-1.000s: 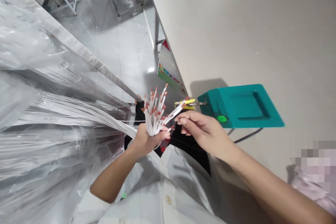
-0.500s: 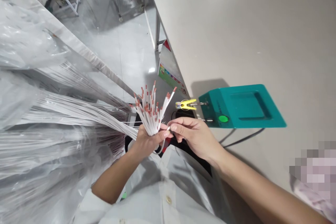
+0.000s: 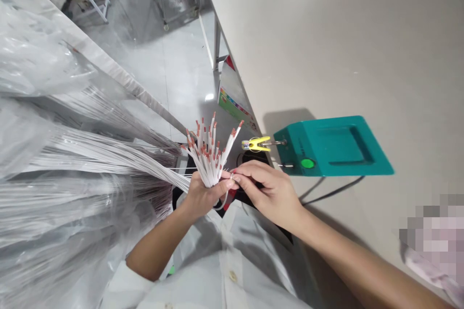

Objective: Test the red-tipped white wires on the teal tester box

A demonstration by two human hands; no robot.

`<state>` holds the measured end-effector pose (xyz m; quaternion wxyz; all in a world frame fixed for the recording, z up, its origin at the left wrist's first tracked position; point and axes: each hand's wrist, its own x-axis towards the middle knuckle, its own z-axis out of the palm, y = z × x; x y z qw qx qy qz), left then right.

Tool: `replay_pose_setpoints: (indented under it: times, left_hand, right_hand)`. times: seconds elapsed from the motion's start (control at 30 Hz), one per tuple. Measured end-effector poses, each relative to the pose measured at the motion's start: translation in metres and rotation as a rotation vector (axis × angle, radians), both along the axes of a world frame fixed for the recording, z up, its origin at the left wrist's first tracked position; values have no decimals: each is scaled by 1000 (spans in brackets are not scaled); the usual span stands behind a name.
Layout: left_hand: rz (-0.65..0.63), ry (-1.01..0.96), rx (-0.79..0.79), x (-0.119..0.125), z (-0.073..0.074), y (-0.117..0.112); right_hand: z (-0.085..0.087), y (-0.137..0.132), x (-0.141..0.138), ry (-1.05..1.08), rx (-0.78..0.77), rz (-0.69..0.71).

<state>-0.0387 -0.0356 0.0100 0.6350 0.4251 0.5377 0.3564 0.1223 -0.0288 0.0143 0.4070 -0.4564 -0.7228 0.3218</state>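
Observation:
A bundle of white wires with reddish-brown tips fans upward out of my left hand, which is closed round it. One wire loops below the rest and comes up between the fingertips of both hands. My right hand pinches the end of this wire with thumb and forefinger, close beside my left thumb. The exact tip is mostly covered by the fingers. Just beyond my right hand, a yellow clip sits on a metal rod of a teal device with a green button.
Long white wires under clear plastic sheeting fill the left side. The teal device stands on a pale table, with black cables behind it. A printed box is below the table edge. Wheeled frames stand on the floor.
My right hand has turned slightly, its knuckles rolling over and its fingers closing in at the wire end. My left hand and the bundle are almost still.

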Motion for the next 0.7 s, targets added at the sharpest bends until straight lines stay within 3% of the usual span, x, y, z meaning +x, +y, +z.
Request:
replay_pose_setpoints:
  times: [0.13, 0.2, 0.3, 0.43, 0.6, 0.7]
  left_hand:
    - [-47, 47, 26, 0, -6, -1]
    - [-64, 83, 46, 2, -8, -1]
    - [-88, 147, 43, 5, -9, 1]
    - [5, 148, -22, 10, -6, 5]
    - [45, 87, -31, 13, -2, 10]
    - [-3, 61, 14, 15, -5, 9]
  right_hand:
    - [-4, 3, 5, -341, 399, 52]
    - [-3, 5, 9, -451, 474, 109]
    - [1, 6, 15, -544, 377, 180]
    - [6, 5, 22, -639, 170, 160]
    - [7, 6, 21, -396, 13, 19]
    - [4, 10, 15, -325, -19, 55]
